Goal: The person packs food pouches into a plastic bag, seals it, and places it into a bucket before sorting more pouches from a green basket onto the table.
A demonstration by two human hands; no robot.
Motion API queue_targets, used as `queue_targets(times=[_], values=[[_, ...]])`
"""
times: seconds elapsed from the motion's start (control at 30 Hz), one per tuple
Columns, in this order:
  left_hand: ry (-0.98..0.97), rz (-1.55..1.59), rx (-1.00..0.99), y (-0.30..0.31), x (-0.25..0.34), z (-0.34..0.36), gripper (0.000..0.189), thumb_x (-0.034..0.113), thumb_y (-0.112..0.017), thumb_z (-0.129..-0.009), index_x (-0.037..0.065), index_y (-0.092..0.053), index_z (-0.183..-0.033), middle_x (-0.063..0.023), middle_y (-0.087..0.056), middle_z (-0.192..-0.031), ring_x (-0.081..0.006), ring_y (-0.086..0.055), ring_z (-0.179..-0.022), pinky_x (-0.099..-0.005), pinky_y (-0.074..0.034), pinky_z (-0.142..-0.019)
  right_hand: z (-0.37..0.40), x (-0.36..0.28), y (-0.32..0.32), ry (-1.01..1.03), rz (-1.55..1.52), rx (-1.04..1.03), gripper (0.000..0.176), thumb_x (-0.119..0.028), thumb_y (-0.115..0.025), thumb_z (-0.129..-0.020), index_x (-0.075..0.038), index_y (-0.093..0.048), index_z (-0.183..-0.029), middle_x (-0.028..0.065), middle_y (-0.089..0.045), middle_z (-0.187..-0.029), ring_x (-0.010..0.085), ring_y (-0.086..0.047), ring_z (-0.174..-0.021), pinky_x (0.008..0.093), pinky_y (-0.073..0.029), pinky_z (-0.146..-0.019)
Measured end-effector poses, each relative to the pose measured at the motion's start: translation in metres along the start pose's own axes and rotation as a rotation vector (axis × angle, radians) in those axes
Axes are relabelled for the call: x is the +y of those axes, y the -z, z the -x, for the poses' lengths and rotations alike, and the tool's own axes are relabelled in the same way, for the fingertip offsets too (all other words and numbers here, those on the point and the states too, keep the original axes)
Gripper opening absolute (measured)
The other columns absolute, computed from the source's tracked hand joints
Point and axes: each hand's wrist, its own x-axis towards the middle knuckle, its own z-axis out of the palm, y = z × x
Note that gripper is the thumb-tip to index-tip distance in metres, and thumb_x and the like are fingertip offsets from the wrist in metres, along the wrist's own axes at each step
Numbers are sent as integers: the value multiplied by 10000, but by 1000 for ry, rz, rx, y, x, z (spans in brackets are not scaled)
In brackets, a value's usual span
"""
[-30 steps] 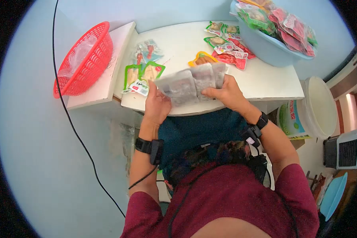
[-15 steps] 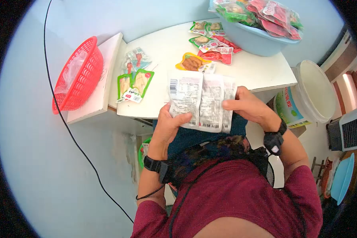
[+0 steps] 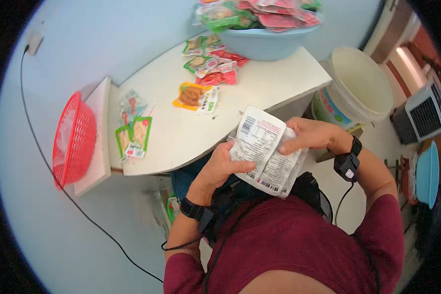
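Note:
My left hand [image 3: 223,167] grips the lower left side of a few overlapping white printed packets [image 3: 260,142], its thumb flat on the front. On their right side my right hand [image 3: 304,134] is closed, thumb on top. Printed text and a barcode face up. The packets hang tilted off the table's front edge, over my lap. Nearest on the white table [image 3: 157,108] lies a yellow-edged packet [image 3: 193,96]. Behind it are red packets [image 3: 218,76] and green-edged packets [image 3: 201,62]. Further left sit green-edged packets with pale contents [image 3: 140,133] and a clear bluish packet [image 3: 132,104].
A blue basin [image 3: 264,45] heaped with red and green packets stands at the back. At the left is a red basket [image 3: 81,142] holding clear plastic. A white bucket [image 3: 360,81] stands right of the table. A black cable [image 3: 90,215] hangs at the left.
The view has swung, so the table and its items appear shifted left. The packets in my hands have moved right and down in view and tilted, and are more closely overlapped.

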Motion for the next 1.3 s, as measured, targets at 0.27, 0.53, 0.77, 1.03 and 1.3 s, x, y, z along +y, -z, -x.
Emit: queue_targets(times=[0.27, 0.53, 0.77, 1.03, 1.3], values=[[17, -62, -154, -22, 24, -54, 579, 235, -726, -844, -9, -483, -1309, -97, -625, -1138, -173, -631, -969, -294, -533, -802, 79, -10, 45, 30, 24, 431, 433, -268, -743, -815, -9, -640, -1147, 61, -689, -1045, 142, -650, -882, 297, -519, -809], [-393, -896, 97, -23, 15, -117, 239, 187, -710, -849, 8, -665, -1001, -86, -678, -827, -152, -643, -718, -270, -516, -657, 198, -16, 175, 149, 230, 1085, 357, -271, -687, -860, -21, -648, -1113, 60, -700, -969, 136, -674, -854, 279, -545, -764], [-785, -1405, 43, -22, 4, -145, 141, 122, -754, -769, 28, -651, -791, -103, -596, -656, -225, -589, -561, -317, -457, -513, 216, 15, 265, -116, 725, 1128, 405, -261, -681, -823, 27, -631, -1104, 110, -696, -911, 200, -671, -815, 338, -534, -718], [-539, -1157, 131, -24, 13, -151, 195, 112, -780, -716, 70, -591, -686, -58, -524, -579, -199, -515, -492, -291, -396, -460, 176, 52, 337, -486, 1050, 954, 389, -231, -693, -745, -3, -655, -1058, 98, -685, -814, 204, -631, -769, 357, -499, -661], [-601, -1315, 48, -22, 11, -154, 227, 132, -807, -687, 84, -585, -691, -45, -525, -578, -205, -508, -486, -296, -389, -451, 151, 100, 382, -707, 401, 554, 468, -312, -824, -655, -49, -686, -1017, 109, -684, -982, 216, -654, -837, 338, -520, -715]])
